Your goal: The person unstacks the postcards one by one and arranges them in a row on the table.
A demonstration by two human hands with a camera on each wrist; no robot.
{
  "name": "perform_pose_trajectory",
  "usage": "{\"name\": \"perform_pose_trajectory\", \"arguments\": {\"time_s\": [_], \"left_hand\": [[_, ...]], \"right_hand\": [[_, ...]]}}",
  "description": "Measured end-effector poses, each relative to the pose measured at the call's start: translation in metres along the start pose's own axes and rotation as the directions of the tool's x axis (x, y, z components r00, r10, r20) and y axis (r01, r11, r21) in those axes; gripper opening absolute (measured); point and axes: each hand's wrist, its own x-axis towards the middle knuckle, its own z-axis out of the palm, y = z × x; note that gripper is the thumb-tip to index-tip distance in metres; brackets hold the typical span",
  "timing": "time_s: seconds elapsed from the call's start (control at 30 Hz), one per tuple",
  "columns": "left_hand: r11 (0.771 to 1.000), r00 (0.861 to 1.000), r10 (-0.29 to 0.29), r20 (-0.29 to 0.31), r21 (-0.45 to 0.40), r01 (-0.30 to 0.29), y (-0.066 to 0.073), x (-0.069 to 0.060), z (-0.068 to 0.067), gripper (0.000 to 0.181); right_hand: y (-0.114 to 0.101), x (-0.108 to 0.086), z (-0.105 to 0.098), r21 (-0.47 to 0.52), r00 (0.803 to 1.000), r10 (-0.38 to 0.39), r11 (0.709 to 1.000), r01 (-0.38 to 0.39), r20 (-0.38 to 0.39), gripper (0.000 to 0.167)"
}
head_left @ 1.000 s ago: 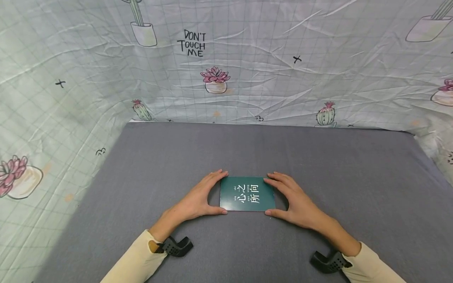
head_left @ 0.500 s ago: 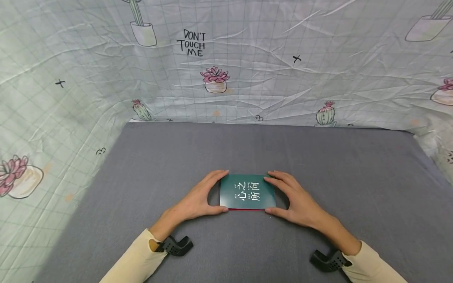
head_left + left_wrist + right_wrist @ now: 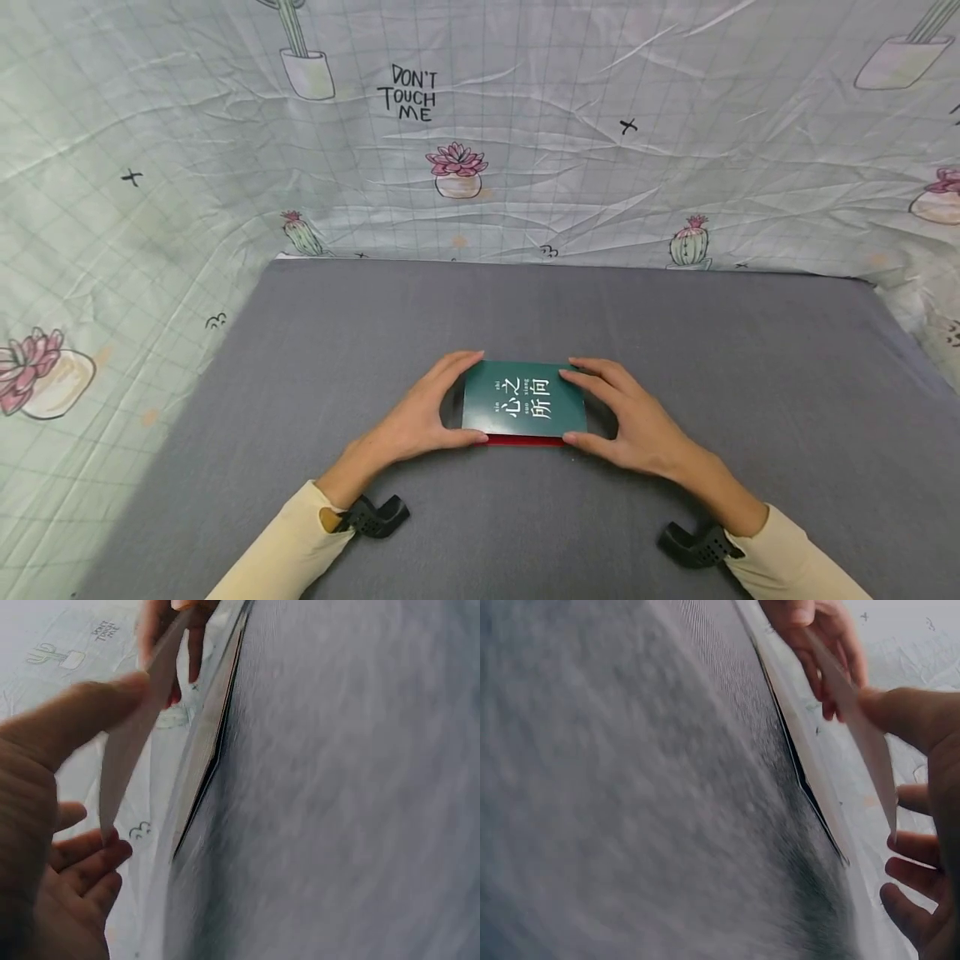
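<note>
A green card (image 3: 480,400) with white Chinese characters is held level between both hands in the head view. My left hand (image 3: 416,421) pinches its left end, thumb on the near edge and fingertips on the far edge. The right hand (image 3: 637,425) grips the opposite end likewise. Beneath the near edge shows a red strip (image 3: 525,441) of another flat thing. Both wrist views have the card (image 3: 135,757) edge-on, thin and apart from a flat, dark-edged piece (image 3: 799,742) lying on the table. Most of that lower piece is hidden from above.
A grey cloth (image 3: 375,325) covers the table. Behind and at the sides hangs a pale sheet (image 3: 540,192) printed with potted plants and the words "Don't touch me". Each wrist bears a black camera mount (image 3: 378,517).
Both hands have raised the green card off the table, so it appears higher and slightly larger in the head view. A red strip now shows under its near edge.
</note>
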Motion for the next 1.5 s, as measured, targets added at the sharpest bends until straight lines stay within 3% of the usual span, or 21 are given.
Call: {"name": "perform_pose_trajectory", "arguments": {"time_s": [0.27, 0.57, 1.17, 1.5], "left_hand": [[0.999, 0.998, 0.002, -0.064, -0.038, -0.004, 0.004, 0.001, -0.02, 0.093], [1.0, 0.999, -0.014, -0.052, -0.027, 0.012, 0.001, -0.002, -0.045, 0.093], [0.997, 0.994, -0.066, -0.089, -0.037, 0.063, -0.013, -0.004, -0.086, 0.092], [0.997, 0.995, -0.062, -0.078, 0.039, 0.065, -0.026, -0.003, -0.104, 0.076]], "right_hand": [[-0.001, 0.011, -0.005, 0.02, 0.999, -0.043, 0.999, 0.043, 0.0, 0.077], [-0.009, 0.039, -0.009, 0.024, 0.992, -0.122, 0.992, 0.123, -0.03, 0.075], [-0.016, 0.086, -0.004, 0.051, 0.989, -0.137, 0.989, 0.14, -0.051, 0.069], [-0.019, 0.105, -0.002, 0.033, 0.994, -0.11, 0.993, 0.11, 0.002, 0.069]]}}
